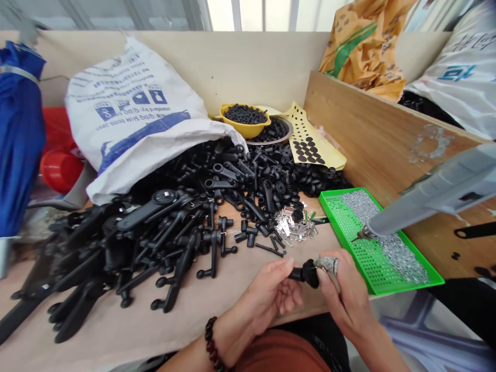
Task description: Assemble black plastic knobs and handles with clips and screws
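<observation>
My left hand (267,289) has its thumb and fingers closed on the stem of a black plastic part with a round, flared end (310,273). The thumb and fingertips of my right hand (346,292) pinch at that flared end; whether they also hold something small is hidden. Grey tape (329,264) wraps one right finger. Beyond my hands lie short black tubes (248,232), thin ribbed black sticks (270,250) and a small heap of shiny metal clips (295,225).
A green perforated tray (349,248) of small metal pieces sits at right, with a grey electric screwdriver (418,201) above it. Black arm-shaped parts (155,248) spill from a white sack (135,113). A yellow bowl (242,129) stands behind; a wooden partition (372,134) borders the right.
</observation>
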A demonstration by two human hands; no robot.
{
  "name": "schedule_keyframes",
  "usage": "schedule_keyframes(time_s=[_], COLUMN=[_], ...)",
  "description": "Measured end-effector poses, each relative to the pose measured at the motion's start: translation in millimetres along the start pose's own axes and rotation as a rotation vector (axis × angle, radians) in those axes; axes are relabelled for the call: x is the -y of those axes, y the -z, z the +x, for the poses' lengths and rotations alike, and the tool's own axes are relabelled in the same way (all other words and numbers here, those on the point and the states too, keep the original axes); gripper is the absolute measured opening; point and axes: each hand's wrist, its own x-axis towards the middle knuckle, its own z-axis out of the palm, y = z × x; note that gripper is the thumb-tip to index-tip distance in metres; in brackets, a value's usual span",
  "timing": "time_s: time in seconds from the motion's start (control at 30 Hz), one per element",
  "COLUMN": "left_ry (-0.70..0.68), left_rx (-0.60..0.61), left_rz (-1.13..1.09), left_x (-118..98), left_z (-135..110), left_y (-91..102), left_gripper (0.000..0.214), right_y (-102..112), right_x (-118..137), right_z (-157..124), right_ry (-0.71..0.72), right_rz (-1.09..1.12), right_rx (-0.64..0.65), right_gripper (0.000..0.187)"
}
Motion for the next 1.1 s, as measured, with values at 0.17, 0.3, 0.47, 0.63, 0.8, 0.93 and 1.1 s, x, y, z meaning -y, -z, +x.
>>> schedule_keyframes(time_s=[0.17, 0.3, 0.47, 0.63, 0.8, 0.93, 1.1], left_ry=[0.006, 0.006, 0.007, -0.047, -0.022, -0.033, -0.12], left_rx=[-0.024, -0.034, -0.046, -0.038, -0.061, -0.091, -0.112], left_rz=[0.059, 0.08, 0.095, 0.096, 0.054, 0.086, 0.076], left_x=[-1, -1, 2, 6, 7, 5, 2], left_z=[1, 1, 1, 1, 4, 5, 2], left_y=[-1.1, -1.4, -1.4, -1.0, -0.4, -4.9, -14.7], left_gripper=[0.052, 0.049, 0.047, 0.05, 0.047, 0.049, 0.046], right_y=[-2, -4, -7, -12, -18, -19, -22], right_x=[2, -1, -4, -6, -5, -5, -1], right_z=[2, 1, -2, -8, -15, -21, -23], right_ry=[-0.061, -0.046, 0.01, 0.014, -0.029, -0.238, -0.427], right_rz=[0.032, 0.007, -0.057, -0.088, -0.072, 0.072, 0.268], right_rx=[0.028, 0.052, 0.038, 0.018, -0.067, -0.02, -0.052], right_gripper=[0.01, 0.012, 0.011, 0.011, 0.011, 0.014, 0.02])
